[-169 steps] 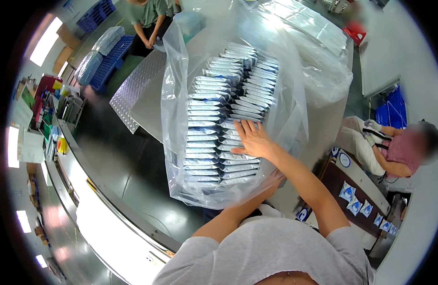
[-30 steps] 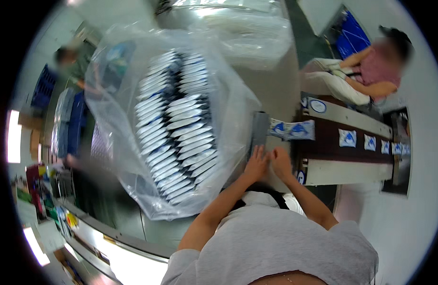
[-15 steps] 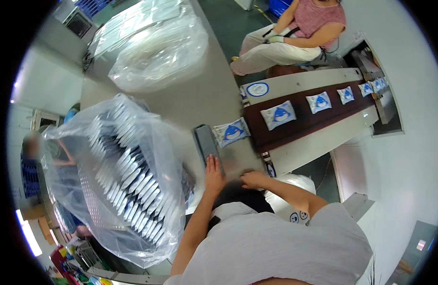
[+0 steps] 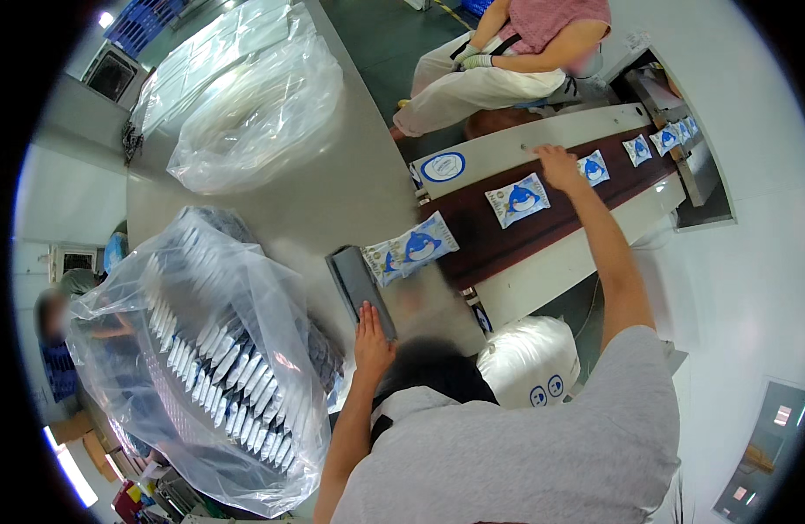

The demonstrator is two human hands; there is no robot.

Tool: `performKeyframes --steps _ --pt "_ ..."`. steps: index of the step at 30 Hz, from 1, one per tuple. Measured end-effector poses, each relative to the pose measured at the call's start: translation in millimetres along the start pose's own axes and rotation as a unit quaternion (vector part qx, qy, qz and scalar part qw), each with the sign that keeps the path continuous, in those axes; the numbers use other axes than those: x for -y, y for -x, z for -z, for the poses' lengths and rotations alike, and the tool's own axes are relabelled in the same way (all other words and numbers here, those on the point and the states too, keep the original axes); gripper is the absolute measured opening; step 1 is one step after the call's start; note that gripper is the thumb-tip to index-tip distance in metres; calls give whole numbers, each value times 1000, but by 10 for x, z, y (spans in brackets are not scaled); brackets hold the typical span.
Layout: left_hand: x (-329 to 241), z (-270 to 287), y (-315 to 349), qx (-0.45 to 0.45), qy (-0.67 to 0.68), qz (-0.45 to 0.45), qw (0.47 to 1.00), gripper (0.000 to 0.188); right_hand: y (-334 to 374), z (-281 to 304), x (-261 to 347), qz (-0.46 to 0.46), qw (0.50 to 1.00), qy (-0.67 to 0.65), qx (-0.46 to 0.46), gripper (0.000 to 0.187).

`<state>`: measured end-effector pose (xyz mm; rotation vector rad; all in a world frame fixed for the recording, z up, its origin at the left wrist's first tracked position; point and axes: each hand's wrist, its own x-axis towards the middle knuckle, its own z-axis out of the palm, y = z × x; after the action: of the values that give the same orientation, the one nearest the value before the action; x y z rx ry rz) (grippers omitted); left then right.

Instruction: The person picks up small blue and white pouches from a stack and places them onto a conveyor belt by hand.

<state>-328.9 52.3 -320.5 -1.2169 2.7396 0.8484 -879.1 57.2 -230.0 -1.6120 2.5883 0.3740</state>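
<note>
My left hand [image 4: 373, 339] lies with outstretched fingers on the near end of a long grey block [image 4: 354, 284] on the metal table. Against the block's far end rest two overlapping white-and-blue packets [image 4: 416, 248], the right one reaching the belt's end. My right hand [image 4: 560, 168] is stretched out over the dark red conveyor belt [image 4: 472, 247], fingers extended and nothing seen in them. Just right of it is a small packet [image 4: 594, 168], partly behind the hand. Another packet [image 4: 518, 201] lies nearer on the belt, to the left of my forearm.
A large clear plastic bag [image 4: 280, 288] with rows of packets stands at the left. Folded clear bags [image 4: 263, 122] lie on the far table [image 4: 333, 188]. A seated person [image 4: 507, 70] in gloves is beyond the belt. A white sack [image 4: 533, 354] stands below it.
My right hand has moved from the table edge out over the belt. More packets have come off the belt, and two now overlap at the block. My left hand stays on the block.
</note>
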Motion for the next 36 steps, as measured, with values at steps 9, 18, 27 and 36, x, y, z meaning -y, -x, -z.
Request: performKeyframes --steps 9,18,27,36 --pt "10 122 9 31 -12 3 999 91 112 -350 -572 -3 991 85 103 42" --pt "95 -2 -11 28 -48 -4 998 98 -248 -201 -81 225 969 -31 97 39" --pt "89 -20 54 11 -13 20 1000 93 -3 153 914 383 900 -87 188 42" --pt "66 -62 -42 21 -57 13 998 94 -321 -351 3020 429 810 -218 336 68"
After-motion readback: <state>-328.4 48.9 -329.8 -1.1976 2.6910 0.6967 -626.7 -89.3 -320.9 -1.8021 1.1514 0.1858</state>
